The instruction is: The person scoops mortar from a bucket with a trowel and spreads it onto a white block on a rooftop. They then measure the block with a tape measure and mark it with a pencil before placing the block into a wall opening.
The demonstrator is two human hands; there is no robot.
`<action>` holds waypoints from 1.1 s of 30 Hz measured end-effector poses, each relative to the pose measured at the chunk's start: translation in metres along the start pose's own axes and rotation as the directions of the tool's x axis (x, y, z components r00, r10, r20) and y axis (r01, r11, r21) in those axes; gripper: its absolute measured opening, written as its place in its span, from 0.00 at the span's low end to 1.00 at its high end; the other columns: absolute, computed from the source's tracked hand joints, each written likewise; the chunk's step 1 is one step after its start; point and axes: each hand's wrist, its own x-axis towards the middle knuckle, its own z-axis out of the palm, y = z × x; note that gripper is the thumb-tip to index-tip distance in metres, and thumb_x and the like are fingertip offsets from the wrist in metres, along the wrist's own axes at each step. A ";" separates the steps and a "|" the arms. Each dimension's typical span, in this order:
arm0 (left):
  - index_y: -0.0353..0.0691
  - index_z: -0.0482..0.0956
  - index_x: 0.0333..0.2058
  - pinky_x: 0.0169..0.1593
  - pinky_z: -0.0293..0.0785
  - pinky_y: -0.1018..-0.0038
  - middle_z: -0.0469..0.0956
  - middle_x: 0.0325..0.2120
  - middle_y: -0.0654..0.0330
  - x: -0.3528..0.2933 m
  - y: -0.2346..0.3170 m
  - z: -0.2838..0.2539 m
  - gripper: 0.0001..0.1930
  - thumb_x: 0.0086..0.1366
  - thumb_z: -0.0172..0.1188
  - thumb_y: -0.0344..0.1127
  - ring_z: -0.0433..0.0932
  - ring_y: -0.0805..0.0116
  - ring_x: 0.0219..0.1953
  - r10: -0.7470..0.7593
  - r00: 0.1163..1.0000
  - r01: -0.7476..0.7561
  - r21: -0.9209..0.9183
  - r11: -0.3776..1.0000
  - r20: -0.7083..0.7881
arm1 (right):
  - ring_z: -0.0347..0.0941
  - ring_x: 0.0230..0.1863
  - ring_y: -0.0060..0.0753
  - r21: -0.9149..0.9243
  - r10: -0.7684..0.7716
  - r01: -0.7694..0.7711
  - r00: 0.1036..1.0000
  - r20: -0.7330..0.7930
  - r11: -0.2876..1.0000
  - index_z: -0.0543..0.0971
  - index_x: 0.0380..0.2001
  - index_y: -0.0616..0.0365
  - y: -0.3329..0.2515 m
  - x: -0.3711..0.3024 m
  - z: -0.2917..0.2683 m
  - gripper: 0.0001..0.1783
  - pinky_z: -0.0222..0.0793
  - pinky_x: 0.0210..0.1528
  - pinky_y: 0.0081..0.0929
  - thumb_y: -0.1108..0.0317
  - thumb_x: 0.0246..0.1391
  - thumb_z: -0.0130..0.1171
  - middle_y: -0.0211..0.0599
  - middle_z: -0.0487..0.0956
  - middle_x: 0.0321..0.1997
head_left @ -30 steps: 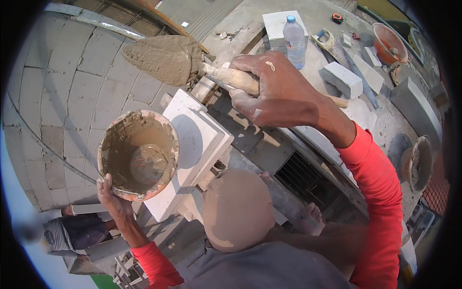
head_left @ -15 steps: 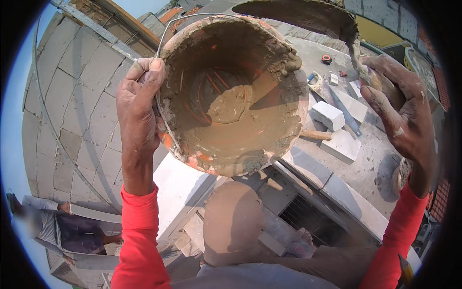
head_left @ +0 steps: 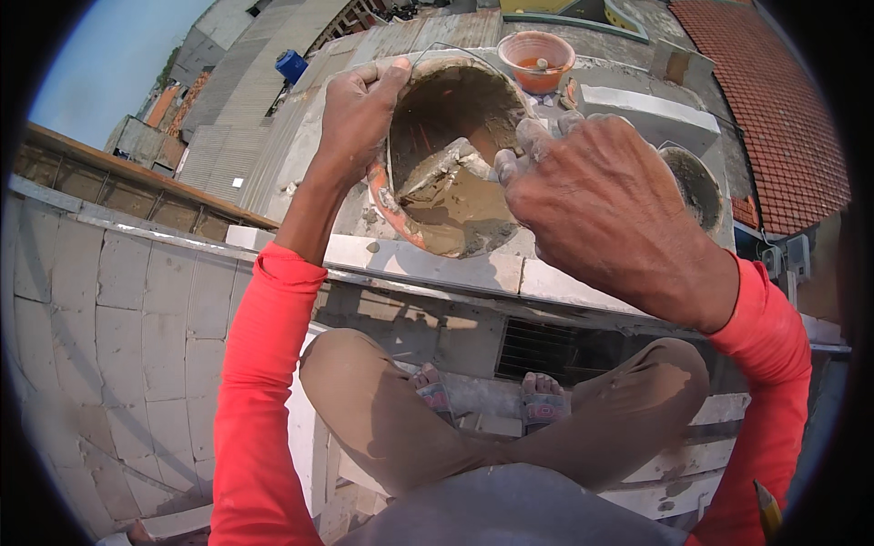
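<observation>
Head view: what has the left hand (head_left: 360,114) got?

It is closed on the upper left rim of an orange bucket (head_left: 390,214), thumb and fingers pinching the edge; whether it also has the wire handle (head_left: 439,43), I cannot tell

And where does that bucket sit?

Out in front of the person's knees, beyond the near edge of a pale ledge (head_left: 437,266), its mouth tipped toward the camera. Whether its base rests on anything is hidden. Grey-brown mortar (head_left: 473,218) lies in the lower side and crusts the walls

What about the right hand (head_left: 610,196)?

Curled nearly into a fist at the bucket's right side, back of the hand up, gripping a mortar-smeared trowel (head_left: 448,162). Most of the handle is lost inside the fingers; the rest reaches into the bucket, and how deep the blade goes I can't make out

Anything close by?

Another orange bucket (head_left: 537,82) stands farther back, with a long white block (head_left: 646,111) to its right. A grey-coated bucket (head_left: 694,182) shows partly behind the right hand

And below?

Two feet in sandals (head_left: 437,398) between the bent knees, near a dark barred opening (head_left: 537,350)
</observation>
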 end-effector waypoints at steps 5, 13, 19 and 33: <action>0.29 0.86 0.42 0.39 0.78 0.78 0.86 0.34 0.60 -0.005 -0.027 0.011 0.21 0.74 0.67 0.48 0.80 0.79 0.33 -0.051 0.998 0.051 -0.012 0.999 0.038 | 0.82 0.46 0.44 -0.161 0.158 -0.153 0.987 0.019 0.975 0.85 0.39 0.61 -0.006 -0.004 0.027 0.13 0.72 0.36 0.41 0.70 0.49 0.63 0.49 0.83 0.45; 0.31 0.86 0.35 0.26 0.60 0.80 0.74 0.20 0.71 -0.015 -0.040 0.030 0.23 0.70 0.72 0.52 0.64 0.84 0.22 -0.008 1.000 0.009 -0.107 0.994 0.017 | 0.82 0.40 0.44 -0.196 0.211 -0.204 0.977 0.017 0.959 0.85 0.46 0.64 -0.016 -0.003 0.094 0.18 0.75 0.35 0.40 0.70 0.53 0.61 0.48 0.82 0.44; 0.31 0.84 0.37 0.31 0.74 0.83 0.85 0.28 0.63 -0.026 -0.027 0.019 0.19 0.68 0.76 0.44 0.78 0.83 0.27 -0.006 0.999 0.011 -0.121 0.993 0.042 | 0.85 0.32 0.45 0.009 0.230 -0.236 0.954 0.194 0.972 0.86 0.23 0.55 -0.013 -0.003 0.105 0.06 0.77 0.30 0.41 0.69 0.51 0.64 0.48 0.83 0.29; 0.30 0.85 0.38 0.32 0.75 0.85 0.86 0.29 0.63 -0.030 -0.021 0.020 0.18 0.72 0.72 0.44 0.78 0.84 0.28 0.076 0.989 -0.047 -0.219 0.975 0.128 | 0.83 0.30 0.50 0.072 0.353 -0.350 0.935 -0.028 0.934 0.84 0.26 0.59 -0.003 -0.013 0.127 0.06 0.76 0.30 0.46 0.71 0.52 0.61 0.51 0.82 0.28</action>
